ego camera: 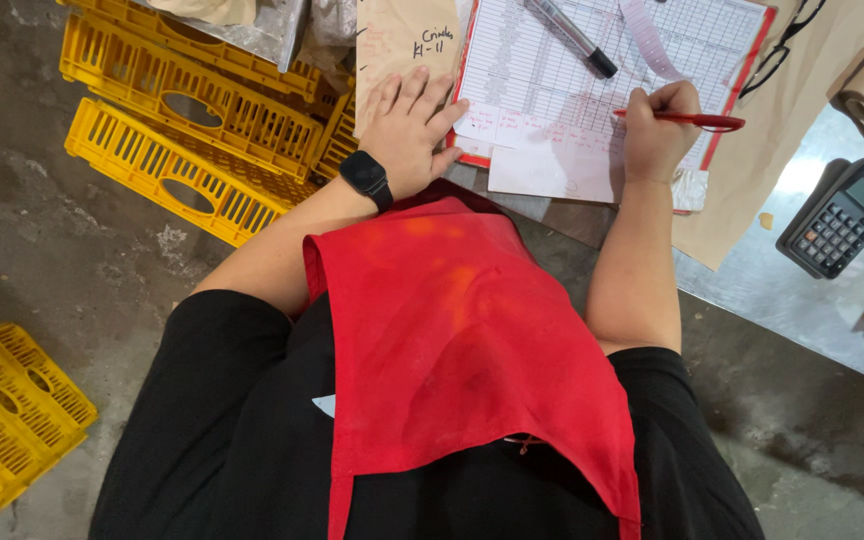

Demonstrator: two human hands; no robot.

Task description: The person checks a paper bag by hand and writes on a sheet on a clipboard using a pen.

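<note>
- We see the right hand point(657, 125) closed around a red pen point(687, 120), its tip on the white sheet on the red clipboard point(762, 60).
- The left hand point(410, 130), fingers spread flat, presses the sheet's left edge, at nine o'clock from the pen.
- A black marker point(574, 36) lies at eleven o'clock from the pen.
- A calculator point(840, 215) sits at four o'clock; yellow crates point(192, 110) at nine o'clock.

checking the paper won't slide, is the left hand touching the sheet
Touching: the head view shows the left hand lying flat, fingertips pressing on the sheet's left edge.
</note>
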